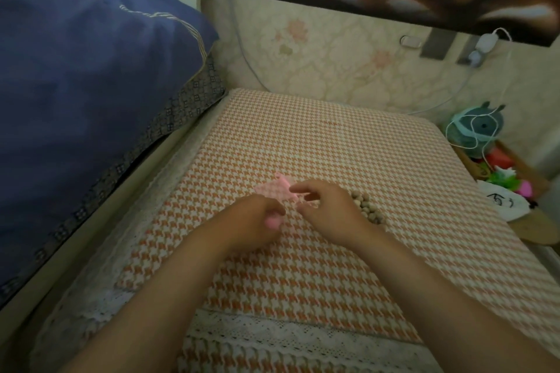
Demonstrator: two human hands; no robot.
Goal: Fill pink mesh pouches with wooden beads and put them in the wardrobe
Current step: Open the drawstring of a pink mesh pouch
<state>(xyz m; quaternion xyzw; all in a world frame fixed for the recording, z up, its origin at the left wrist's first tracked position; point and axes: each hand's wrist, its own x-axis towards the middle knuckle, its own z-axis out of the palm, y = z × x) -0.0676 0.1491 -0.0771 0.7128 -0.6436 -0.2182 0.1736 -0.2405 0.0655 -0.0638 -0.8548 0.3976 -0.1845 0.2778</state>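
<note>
Your left hand (257,216) pinches a pink mesh pouch (272,223); your right hand (328,210), fingers loosely apart, hovers beside wooden beads (368,207) mid-way across the cushion (333,136).

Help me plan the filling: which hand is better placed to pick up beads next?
Right, probably: the right hand sits next to the wooden beads, while the left hand is farther away and grips a pink pouch.

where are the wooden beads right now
In the head view the wooden beads lie in a pile on the houndstooth cover, right of centre, just beside the right hand's outer edge.
</note>
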